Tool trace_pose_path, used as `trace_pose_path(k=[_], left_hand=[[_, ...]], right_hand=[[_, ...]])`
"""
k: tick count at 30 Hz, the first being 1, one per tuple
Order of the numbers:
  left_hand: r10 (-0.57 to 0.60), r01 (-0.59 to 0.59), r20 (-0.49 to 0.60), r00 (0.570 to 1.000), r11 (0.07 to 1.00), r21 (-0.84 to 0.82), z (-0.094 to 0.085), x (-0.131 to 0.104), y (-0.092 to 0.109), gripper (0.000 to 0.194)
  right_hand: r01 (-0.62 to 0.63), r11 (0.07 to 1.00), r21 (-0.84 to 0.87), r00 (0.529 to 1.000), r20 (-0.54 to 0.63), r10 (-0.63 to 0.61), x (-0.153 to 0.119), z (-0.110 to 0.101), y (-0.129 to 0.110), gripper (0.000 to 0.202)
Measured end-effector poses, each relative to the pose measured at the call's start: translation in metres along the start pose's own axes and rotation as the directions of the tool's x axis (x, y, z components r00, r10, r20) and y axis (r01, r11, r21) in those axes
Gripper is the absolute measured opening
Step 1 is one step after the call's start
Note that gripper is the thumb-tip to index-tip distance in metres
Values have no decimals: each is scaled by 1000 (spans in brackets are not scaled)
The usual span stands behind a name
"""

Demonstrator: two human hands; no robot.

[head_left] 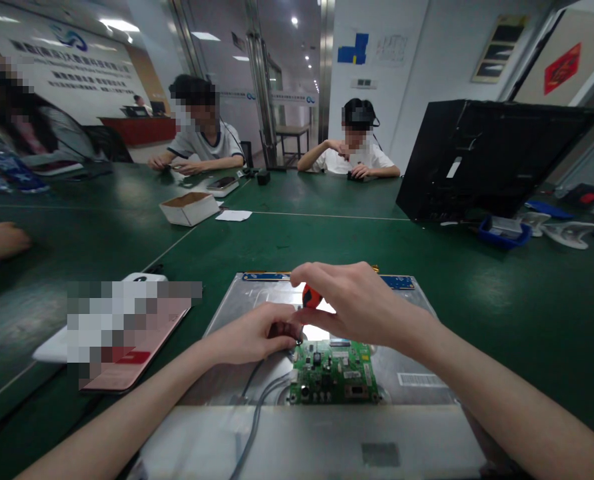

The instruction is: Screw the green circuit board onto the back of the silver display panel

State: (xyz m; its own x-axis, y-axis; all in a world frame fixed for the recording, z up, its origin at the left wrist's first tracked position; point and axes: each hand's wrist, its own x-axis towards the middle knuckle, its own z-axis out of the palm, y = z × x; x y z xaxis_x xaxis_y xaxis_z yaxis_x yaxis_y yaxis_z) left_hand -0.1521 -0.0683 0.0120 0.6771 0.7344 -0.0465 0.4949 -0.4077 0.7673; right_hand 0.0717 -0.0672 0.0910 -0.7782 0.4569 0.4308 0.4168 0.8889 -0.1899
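A flat display panel (417, 433) lies back side up in front of me, with a green circuit board (334, 373) fixed on its metal back. My right hand (359, 300) is closed around a screwdriver with a red and black handle (311, 297), held over the board's upper left corner. Pinched fingers of my left hand (261, 333) are at that same corner, close to the screwdriver's lower end; what they hold is too small to make out. Grey cables (259, 407) run from the board's left side. A blue strip board (399, 282) lines the panel's far edge.
Left of the panel lie a pink phone or case (141, 357) and a white object (54, 347). Farther off are an open white box (191, 209), a black monitor housing (487, 160) and a blue tray (504, 233). Several people sit around the green table (297, 240).
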Motion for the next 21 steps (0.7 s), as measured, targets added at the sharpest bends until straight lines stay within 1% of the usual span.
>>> trace_pose_path(k=[2,4,7,9,11,13,15,17,19,21], left_hand=[[3,-3,-5,1000,1000,8,0,1,-1,9],[4,-4,-12,1000,1000,9,-1,1,1,9],[-4,4,10,1000,1000,-5,-2,2,4,10],[-12,12,28,1000,1000,-5,-2,2,5,11],[-20,20,22,1000,1000,7,-2,1,4,13],[-20,20,9,1000,999,25,-1,1,2,14],[-12,12,1,1000,999,39,-1,0,1,13],[-1,1,-3,1000,999,51,0,0,0,11],[12,-11,-11,1000,998,57,0,0,-1,11],[21,-19,-25,999,998,64,1,0,-1,11]], right_hand=[[9,1000,-19,1000,25,-8,-1,-4,0,22],[13,1000,27,999,52,-15,-2,-9,0,22],[-1,993,119,995,99,-11,-3,-15,0,24],[-20,991,133,994,108,5,-3,-16,0,23],[-36,995,98,995,100,26,-2,-15,-1,22],[-30,1000,6,996,82,30,-2,-14,-1,21],[7,995,-100,998,64,-1,-2,-13,-3,17],[56,985,-162,997,67,-45,-2,-13,-6,14],[86,984,-156,994,86,-73,-3,-15,-9,15],[88,992,-89,990,114,-77,-3,-17,-12,12]])
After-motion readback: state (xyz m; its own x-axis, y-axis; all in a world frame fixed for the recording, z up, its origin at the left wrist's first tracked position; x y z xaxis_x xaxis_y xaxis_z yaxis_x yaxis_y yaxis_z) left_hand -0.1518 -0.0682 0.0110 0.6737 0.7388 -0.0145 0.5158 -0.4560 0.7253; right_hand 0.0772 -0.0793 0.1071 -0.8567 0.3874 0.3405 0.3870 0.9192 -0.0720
